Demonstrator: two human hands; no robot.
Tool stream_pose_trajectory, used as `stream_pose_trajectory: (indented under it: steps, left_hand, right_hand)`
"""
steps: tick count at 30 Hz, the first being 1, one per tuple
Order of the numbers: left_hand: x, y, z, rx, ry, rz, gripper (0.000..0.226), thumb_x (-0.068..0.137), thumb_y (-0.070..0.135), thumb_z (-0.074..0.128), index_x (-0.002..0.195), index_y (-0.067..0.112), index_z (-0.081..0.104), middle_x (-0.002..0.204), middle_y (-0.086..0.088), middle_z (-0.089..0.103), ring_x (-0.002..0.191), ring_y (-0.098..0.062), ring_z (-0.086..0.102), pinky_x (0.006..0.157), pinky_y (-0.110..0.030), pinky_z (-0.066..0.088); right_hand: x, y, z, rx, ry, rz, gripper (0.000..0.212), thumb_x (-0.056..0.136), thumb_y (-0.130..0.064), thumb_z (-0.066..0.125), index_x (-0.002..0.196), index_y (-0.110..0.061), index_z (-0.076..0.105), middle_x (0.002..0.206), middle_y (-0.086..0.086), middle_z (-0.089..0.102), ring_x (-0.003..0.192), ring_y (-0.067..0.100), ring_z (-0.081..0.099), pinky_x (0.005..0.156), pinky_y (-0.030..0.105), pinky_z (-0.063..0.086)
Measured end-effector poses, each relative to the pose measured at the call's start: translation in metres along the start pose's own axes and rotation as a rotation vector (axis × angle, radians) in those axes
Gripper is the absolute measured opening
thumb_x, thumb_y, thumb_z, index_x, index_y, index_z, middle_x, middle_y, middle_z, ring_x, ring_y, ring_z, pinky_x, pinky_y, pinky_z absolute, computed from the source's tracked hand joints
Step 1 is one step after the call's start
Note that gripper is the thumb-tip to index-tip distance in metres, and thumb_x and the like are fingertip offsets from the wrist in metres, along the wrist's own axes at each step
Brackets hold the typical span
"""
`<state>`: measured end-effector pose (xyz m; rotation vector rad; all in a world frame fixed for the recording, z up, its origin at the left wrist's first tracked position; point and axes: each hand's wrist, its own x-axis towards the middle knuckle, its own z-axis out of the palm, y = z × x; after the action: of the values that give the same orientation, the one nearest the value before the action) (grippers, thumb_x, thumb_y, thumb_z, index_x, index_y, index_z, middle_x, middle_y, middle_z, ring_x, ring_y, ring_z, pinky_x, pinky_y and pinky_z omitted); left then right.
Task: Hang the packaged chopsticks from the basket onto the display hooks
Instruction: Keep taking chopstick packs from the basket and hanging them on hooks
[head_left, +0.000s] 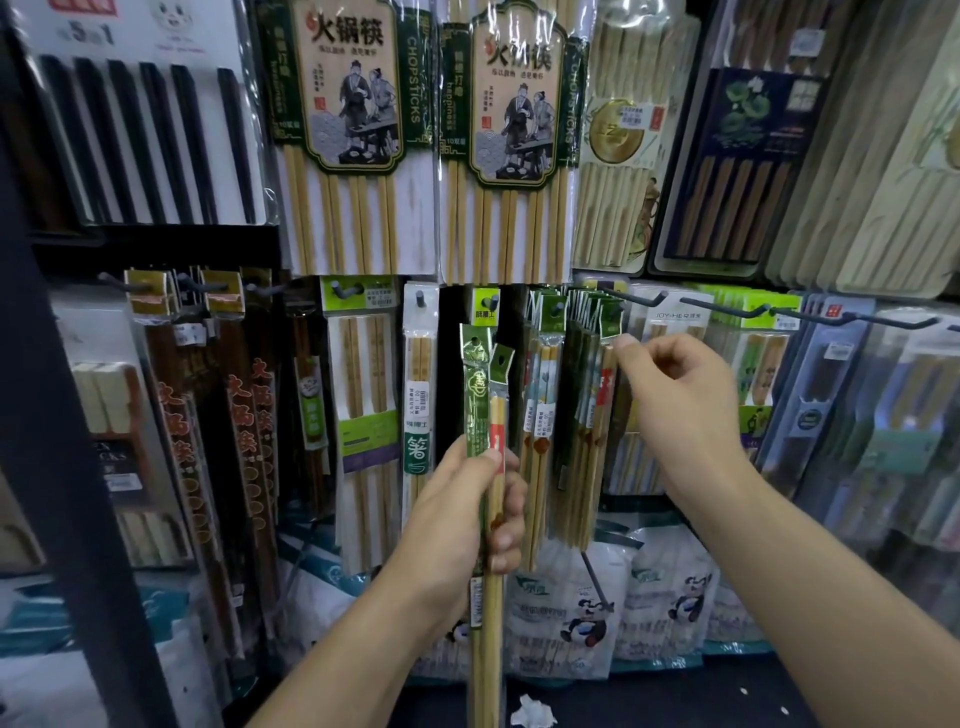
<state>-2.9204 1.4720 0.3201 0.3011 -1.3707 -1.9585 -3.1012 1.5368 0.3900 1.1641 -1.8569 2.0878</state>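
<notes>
The left hand (470, 499) is raised in front of the shelf, fingers wrapped tight around two chopstick packs (488, 467) that stand up straight. To the right of those packs, the right hand (675, 387) reaches up, its thumb and finger pinching a hanging pack (605, 374) on a hook (636, 300).

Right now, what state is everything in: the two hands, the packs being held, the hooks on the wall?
left hand: closed around the held chopstick packs, upright.
held chopstick packs: two narrow packs, green header tabs up, not on a hook.
right hand: fingers pinched at the hung green-tab packs.
hung green-tab packs: crowded on their hook, dangling.
long hook: its front part bare.
large hotpot chopstick packs: hanging above, side by side.
</notes>
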Motion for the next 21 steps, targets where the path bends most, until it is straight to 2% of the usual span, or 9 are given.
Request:
stream_pose_trajectory:
  steps: [2, 4, 7, 11, 13, 15, 18, 21]
  left_hand:
    - [0.0, -0.001, 0.002, 0.054, -0.008, 0.035, 0.018, 0.106, 0.028, 0.051, 0.105, 0.012, 0.06, 0.074, -0.005, 0.062, 0.05, -0.013, 0.049, 0.04, -0.024, 0.037]
    - [-0.001, -0.002, 0.004, 0.102, -0.041, 0.091, 0.019, 0.104, 0.03, 0.054, 0.104, 0.016, 0.067, 0.078, -0.007, 0.067, 0.056, -0.016, 0.058, 0.044, -0.026, 0.045]
    - [-0.003, -0.001, 0.006, 0.128, -0.096, 0.133, 0.02, 0.098, 0.037, 0.057, 0.105, 0.025, 0.072, 0.084, -0.008, 0.072, 0.065, -0.019, 0.067, 0.054, -0.029, 0.055]
    - [-0.003, -0.001, 0.007, 0.081, -0.1, 0.116, 0.021, 0.097, 0.034, 0.059, 0.109, 0.024, 0.073, 0.094, -0.017, 0.075, 0.078, -0.029, 0.074, 0.064, -0.037, 0.061]
    - [-0.002, -0.002, 0.006, 0.084, -0.058, 0.11, 0.02, 0.1, 0.032, 0.058, 0.11, 0.024, 0.074, 0.102, -0.019, 0.076, 0.092, -0.034, 0.075, 0.073, -0.041, 0.062]
    - [0.001, -0.004, 0.004, 0.139, 0.025, 0.12, 0.02, 0.103, 0.029, 0.056, 0.102, 0.027, 0.075, 0.105, -0.014, 0.077, 0.1, -0.032, 0.075, 0.075, -0.038, 0.062]
    - [0.004, -0.005, 0.0, 0.159, 0.09, 0.143, 0.025, 0.104, 0.022, 0.054, 0.093, 0.025, 0.076, 0.097, -0.008, 0.077, 0.095, -0.023, 0.075, 0.075, -0.034, 0.062]
    - [0.005, -0.004, -0.003, 0.237, 0.108, 0.172, 0.024, 0.106, 0.019, 0.052, 0.097, 0.022, 0.074, 0.089, -0.004, 0.076, 0.08, -0.018, 0.07, 0.071, -0.028, 0.06]
  right_hand:
    - [-0.012, -0.009, 0.001, 0.013, -0.145, -0.035, 0.03, 0.096, -0.033, 0.067, 0.071, -0.016, 0.065, 0.057, -0.013, 0.058, 0.053, -0.001, 0.051, 0.055, 0.009, 0.044]
    - [-0.024, -0.017, 0.005, -0.009, -0.321, -0.017, 0.02, 0.094, -0.038, 0.067, 0.079, -0.025, 0.072, 0.072, -0.009, 0.07, 0.064, 0.001, 0.06, 0.06, 0.013, 0.048]
    - [-0.034, -0.022, 0.013, 0.043, -0.421, 0.042, 0.02, 0.095, -0.037, 0.067, 0.082, -0.025, 0.076, 0.077, -0.005, 0.072, 0.067, 0.002, 0.061, 0.059, 0.016, 0.046]
    - [-0.037, -0.024, 0.015, 0.161, -0.396, 0.091, 0.02, 0.096, -0.026, 0.067, 0.079, -0.017, 0.075, 0.07, -0.004, 0.066, 0.064, 0.004, 0.058, 0.054, 0.014, 0.044]
    - [-0.034, -0.025, 0.014, 0.189, -0.362, 0.098, 0.022, 0.096, -0.023, 0.067, 0.076, -0.02, 0.074, 0.07, -0.003, 0.065, 0.063, 0.006, 0.058, 0.053, 0.014, 0.044]
    - [-0.028, -0.027, 0.012, 0.236, -0.3, 0.111, 0.03, 0.098, -0.02, 0.065, 0.07, -0.026, 0.072, 0.068, -0.004, 0.064, 0.06, 0.005, 0.057, 0.051, 0.014, 0.044]
    - [-0.015, -0.031, 0.007, 0.252, -0.188, 0.125, 0.034, 0.1, -0.023, 0.063, 0.067, -0.026, 0.07, 0.066, -0.002, 0.061, 0.056, 0.007, 0.054, 0.047, 0.017, 0.043]
    - [-0.003, -0.028, 0.004, 0.226, -0.103, 0.113, 0.03, 0.1, -0.029, 0.063, 0.071, -0.02, 0.066, 0.062, -0.001, 0.053, 0.056, 0.012, 0.049, 0.051, 0.027, 0.047]
